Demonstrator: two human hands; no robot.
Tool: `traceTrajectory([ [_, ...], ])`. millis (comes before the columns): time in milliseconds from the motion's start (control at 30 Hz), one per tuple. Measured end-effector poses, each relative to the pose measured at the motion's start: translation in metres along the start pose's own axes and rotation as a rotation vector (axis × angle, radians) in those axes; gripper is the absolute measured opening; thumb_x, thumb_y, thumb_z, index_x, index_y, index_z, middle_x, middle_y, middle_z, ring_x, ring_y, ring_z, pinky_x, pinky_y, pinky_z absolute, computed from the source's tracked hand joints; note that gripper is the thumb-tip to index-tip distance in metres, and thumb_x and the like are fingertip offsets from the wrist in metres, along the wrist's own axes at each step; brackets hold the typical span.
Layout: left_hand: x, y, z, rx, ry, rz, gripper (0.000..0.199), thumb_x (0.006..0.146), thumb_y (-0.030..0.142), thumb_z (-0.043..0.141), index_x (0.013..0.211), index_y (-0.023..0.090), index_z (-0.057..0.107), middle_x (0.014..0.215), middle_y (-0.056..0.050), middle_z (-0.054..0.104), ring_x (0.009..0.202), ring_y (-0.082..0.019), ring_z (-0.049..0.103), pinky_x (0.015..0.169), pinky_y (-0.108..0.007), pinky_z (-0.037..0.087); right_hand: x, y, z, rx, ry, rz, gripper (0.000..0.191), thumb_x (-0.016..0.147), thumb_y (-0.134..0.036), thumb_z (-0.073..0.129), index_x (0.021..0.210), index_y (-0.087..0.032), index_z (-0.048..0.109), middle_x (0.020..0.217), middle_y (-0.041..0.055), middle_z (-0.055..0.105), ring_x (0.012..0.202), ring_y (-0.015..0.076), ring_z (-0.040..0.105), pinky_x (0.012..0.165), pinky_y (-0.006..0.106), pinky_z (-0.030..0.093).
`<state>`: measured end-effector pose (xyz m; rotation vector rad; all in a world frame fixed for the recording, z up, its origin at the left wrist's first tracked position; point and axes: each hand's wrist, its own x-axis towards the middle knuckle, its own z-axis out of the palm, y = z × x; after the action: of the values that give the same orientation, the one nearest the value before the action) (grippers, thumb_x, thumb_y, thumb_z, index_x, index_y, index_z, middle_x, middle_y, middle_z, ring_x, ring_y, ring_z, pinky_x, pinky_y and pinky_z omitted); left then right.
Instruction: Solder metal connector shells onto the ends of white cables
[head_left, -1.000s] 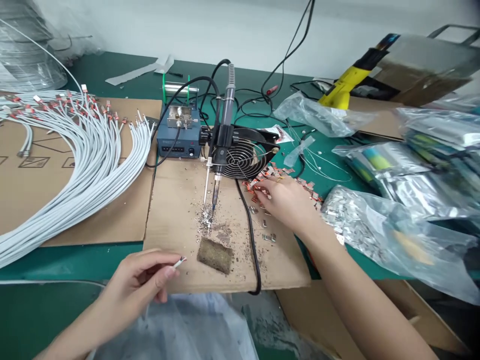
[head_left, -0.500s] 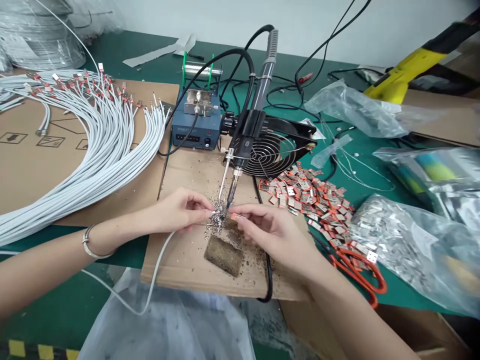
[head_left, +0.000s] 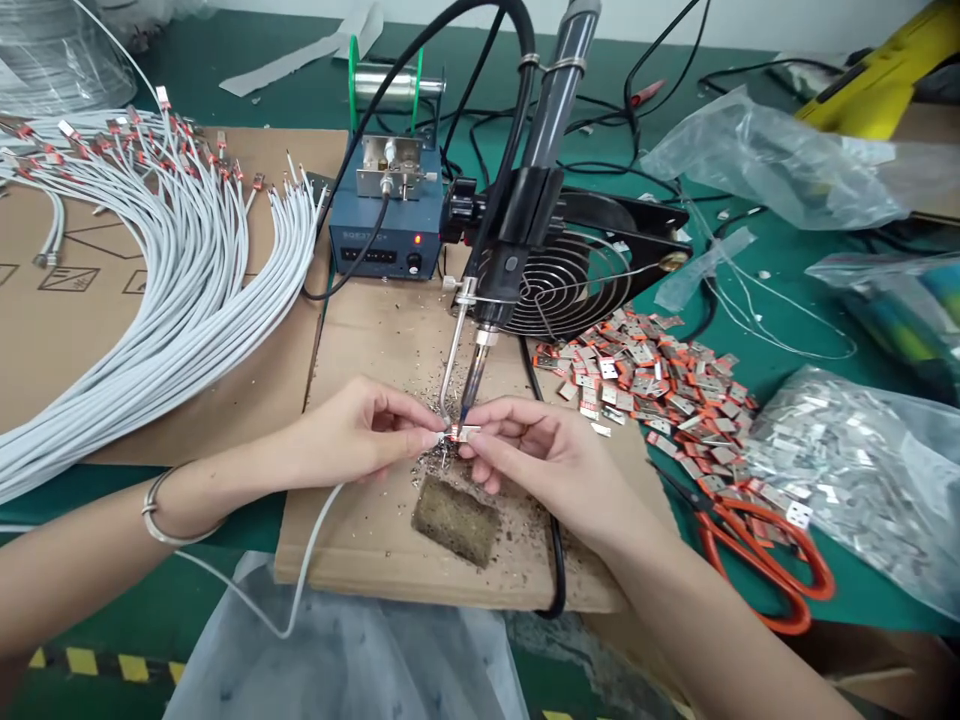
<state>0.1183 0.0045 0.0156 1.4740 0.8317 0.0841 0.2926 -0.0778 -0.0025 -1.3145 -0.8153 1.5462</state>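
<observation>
My left hand (head_left: 367, 432) pinches the end of a white cable (head_left: 306, 570), whose length loops down past the cardboard's front edge. Between thumb and fingers of my right hand (head_left: 536, 450) is a small USB connector (head_left: 469, 433) with a metal shell and an orange part. The cable end and the connector meet, or nearly so, right under the tip of a soldering iron (head_left: 474, 375) clamped in a stand. A thin bent metal tube (head_left: 453, 365) reaches down beside the tip. Solder crumbs lie beneath the fingers, and a brown sponge (head_left: 455, 520) rests just in front.
A heap of USB connectors (head_left: 652, 375) lies to the right, beside orange-handled scissors (head_left: 765, 560) and a bag of metal shells (head_left: 855, 480). Behind stand a fan (head_left: 577, 285), a blue solder feeder (head_left: 386, 235) and a solder spool (head_left: 386, 88). Bundled white cables (head_left: 202, 290) spread at left.
My right hand has brought the connector in to the cable end beneath the iron tip, and more of its metal shell shows. The whole view has shifted slightly closer.
</observation>
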Motion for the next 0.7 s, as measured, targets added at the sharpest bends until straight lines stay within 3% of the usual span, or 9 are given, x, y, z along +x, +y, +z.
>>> traceTrajectory([
  [700, 0.0000, 0.0037, 0.0027, -0.013, 0.023, 0.030, 0.011, 0.079, 0.020, 0.056, 0.081, 0.013, 0.064, 0.049, 0.007, 0.046, 0.036, -0.003, 0.040, 0.033, -0.014, 0.032, -0.0018, -0.0014, -0.0003, -0.045, 0.061, -0.023, 0.018, 0.063, -0.026, 0.077, 0.076, -0.017, 0.069, 0.063, 0.0018, 0.068, 0.045, 0.0067, 0.055, 0.041, 0.016, 0.048],
])
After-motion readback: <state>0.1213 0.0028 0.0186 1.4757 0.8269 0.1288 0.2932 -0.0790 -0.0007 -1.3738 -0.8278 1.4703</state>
